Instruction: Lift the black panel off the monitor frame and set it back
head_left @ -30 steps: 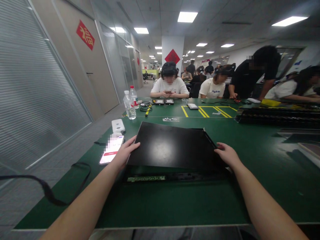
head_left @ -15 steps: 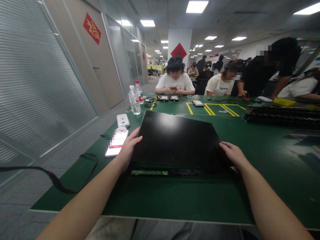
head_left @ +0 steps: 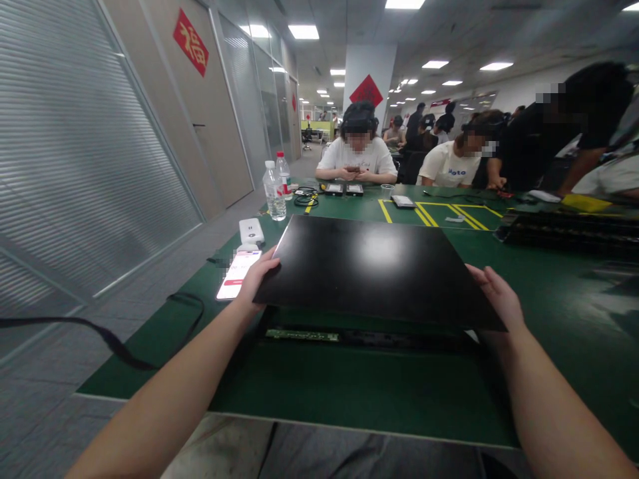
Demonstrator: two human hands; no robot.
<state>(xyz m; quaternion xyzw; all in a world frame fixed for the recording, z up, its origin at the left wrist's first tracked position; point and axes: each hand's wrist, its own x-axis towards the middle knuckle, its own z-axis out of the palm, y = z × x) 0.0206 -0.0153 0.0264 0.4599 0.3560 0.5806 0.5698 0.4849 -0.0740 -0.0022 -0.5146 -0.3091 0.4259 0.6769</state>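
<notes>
A flat black screen panel (head_left: 369, 269), glossy enough to mirror a ceiling light, is held above the table between both hands. My left hand (head_left: 258, 274) grips its left edge, thumb on top and fingers out of sight underneath. At the right edge, my right hand (head_left: 499, 296) supports the panel, its fingers partly hidden below. Beneath the near edge lies a dark strip-like part with a green circuit board (head_left: 302, 335). Whether that part touches the panel cannot be seen.
The green table (head_left: 369, 392) carries a lit phone (head_left: 238, 276), a white device (head_left: 251, 231) and water bottles (head_left: 274, 193) on the left. Stacked dark panels (head_left: 574, 229) lie at right. A strap (head_left: 114, 346) hangs off the left edge. A person (head_left: 357, 153) sits opposite.
The panel's right side has come nearer and lower, and my right hand has moved right with it. More of the top surface shows. The view has shifted slightly.
</notes>
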